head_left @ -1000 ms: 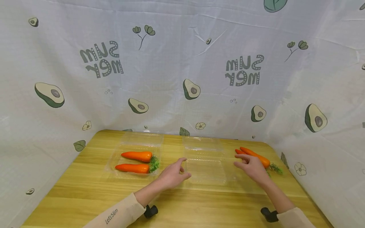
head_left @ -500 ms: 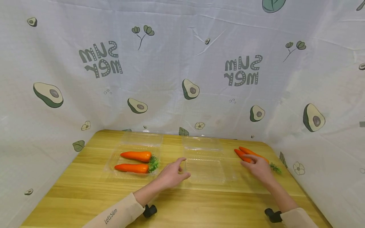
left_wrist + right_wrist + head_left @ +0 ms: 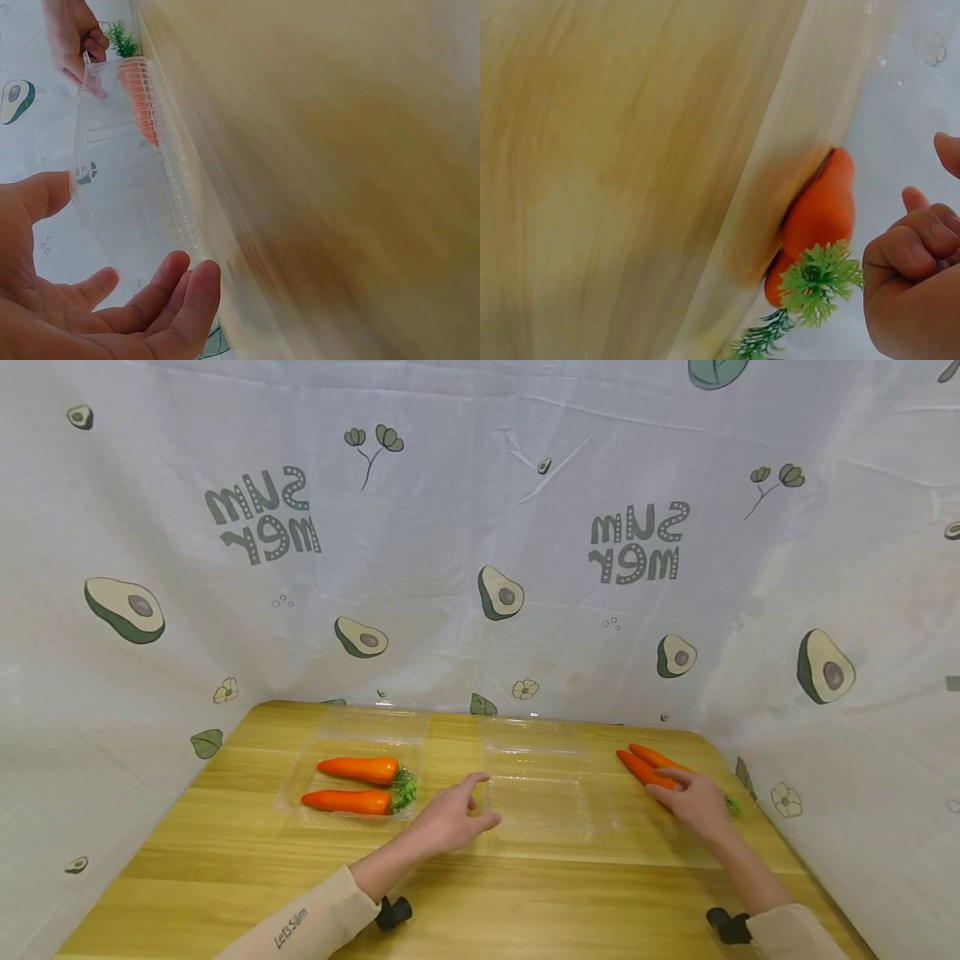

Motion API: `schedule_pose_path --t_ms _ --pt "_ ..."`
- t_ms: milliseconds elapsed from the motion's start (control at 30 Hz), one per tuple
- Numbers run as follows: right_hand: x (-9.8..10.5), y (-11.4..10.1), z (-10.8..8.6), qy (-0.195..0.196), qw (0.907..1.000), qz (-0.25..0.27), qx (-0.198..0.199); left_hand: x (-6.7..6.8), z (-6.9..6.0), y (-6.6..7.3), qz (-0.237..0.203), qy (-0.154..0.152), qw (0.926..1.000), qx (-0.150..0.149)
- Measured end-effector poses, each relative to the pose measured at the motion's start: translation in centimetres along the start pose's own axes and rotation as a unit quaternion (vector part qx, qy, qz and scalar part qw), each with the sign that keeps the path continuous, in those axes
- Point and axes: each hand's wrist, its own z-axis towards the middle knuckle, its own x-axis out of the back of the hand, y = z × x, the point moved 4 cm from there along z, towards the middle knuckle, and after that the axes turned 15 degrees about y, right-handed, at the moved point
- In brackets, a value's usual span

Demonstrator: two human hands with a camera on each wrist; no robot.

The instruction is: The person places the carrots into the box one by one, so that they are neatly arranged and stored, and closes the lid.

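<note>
In the head view my left hand (image 3: pixel 450 820) is held with spread fingers beside the left edge of a clear plastic clamshell container (image 3: pixel 536 806) whose lid lies back. In the left wrist view, the thumb comes up to the container's rim; nothing is gripped. On the right, my right hand (image 3: pixel 699 808) hovers over two orange carrots with green tops. Its fingers reach over the nearer carrot (image 3: pixel 640 767), partly hiding it and the farther carrot (image 3: pixel 651 755). The right wrist view shows a gap between the fingers and the nearer carrot (image 3: pixel 823 214); its leafy top (image 3: pixel 817 281) hangs free.
A second clear clamshell container (image 3: pixel 375 748), lid back, stands on the left and holds two carrots (image 3: pixel 360 769) lying side by side. Both containers rest on a wood-grain table (image 3: pixel 480 902). A white printed cloth (image 3: pixel 450 527) hangs behind and at both sides.
My right hand has moved right along the nearer carrot, from its tip end toward its leafy end, uncovering more of its front. My left hand has stayed where it was.
</note>
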Motion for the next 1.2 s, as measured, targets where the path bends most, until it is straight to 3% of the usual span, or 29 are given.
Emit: schedule_pose_path --t_ms 567,1200 --pt "1.1 0.9 0.6 -0.012 0.9992 -0.022 -0.029 0.0 0.0 0.0 -0.002 0.001 1.0000 0.003" --pt "0.9 2.4 0.9 -0.007 0.9987 -0.046 -0.021 0.1 -0.1 0.2 -0.002 0.003 1.0000 0.001"
